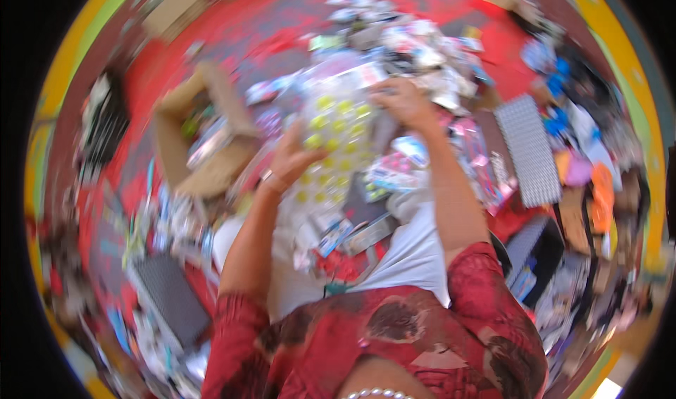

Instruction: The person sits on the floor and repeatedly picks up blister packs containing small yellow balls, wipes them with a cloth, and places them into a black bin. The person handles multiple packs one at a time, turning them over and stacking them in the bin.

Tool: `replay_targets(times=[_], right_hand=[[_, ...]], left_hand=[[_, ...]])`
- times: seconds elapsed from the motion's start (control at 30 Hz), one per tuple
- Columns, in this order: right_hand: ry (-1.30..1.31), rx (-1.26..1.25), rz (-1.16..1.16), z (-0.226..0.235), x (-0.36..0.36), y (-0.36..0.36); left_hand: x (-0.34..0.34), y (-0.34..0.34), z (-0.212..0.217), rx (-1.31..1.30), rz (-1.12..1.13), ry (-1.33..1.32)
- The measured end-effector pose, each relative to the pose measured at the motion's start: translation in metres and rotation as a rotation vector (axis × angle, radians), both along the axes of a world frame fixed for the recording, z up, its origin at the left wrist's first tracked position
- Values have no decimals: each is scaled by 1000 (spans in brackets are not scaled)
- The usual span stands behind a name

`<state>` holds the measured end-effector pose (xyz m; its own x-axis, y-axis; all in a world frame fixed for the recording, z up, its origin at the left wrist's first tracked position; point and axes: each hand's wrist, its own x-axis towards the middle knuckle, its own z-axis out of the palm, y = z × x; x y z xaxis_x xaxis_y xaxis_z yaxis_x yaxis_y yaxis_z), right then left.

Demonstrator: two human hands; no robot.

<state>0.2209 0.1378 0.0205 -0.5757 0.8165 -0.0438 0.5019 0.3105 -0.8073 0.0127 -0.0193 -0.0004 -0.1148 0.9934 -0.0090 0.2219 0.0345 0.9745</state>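
Observation:
A clear plastic pack of yellow-green round pieces (339, 128) is held up in front of me, above my lap. My left hand (290, 158) grips its left edge, the thumb lying across the front. At its upper right corner, my right hand (405, 102) has its fingers bent round the edge. What the round pieces are, I cannot make out through the blur. Just right of the pack lie pink and white packets (396, 172). Below it, a greyish oblong box (370, 234) rests between my legs.
An open cardboard box (169, 138) with mixed goods stands at the left. Beyond the pack spreads a heap of small packages (422, 47) on the red floor (282, 11). Grey textured bins (531, 149) stand to the right, and another grey bin (169, 300) at lower left.

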Motion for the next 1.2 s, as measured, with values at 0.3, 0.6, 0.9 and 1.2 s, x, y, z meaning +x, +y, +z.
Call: replay_targets(times=[0.3, 0.6, 0.9, 1.2], right_hand=[[140, 112, -246, 4, -15, -23], [-40, 350, -200, 8, 0, -18], [771, -252, -532, 0, -18, -15], [372, 604, -1025, 12, -4, -4]], left_hand=[[7, -2, 11, -116, -77, -193], [14, 6, 14, -172, -104, -237], [12, 5, 18, -118, -77, -290], [12, 0, 19, -166, -86, -172]])
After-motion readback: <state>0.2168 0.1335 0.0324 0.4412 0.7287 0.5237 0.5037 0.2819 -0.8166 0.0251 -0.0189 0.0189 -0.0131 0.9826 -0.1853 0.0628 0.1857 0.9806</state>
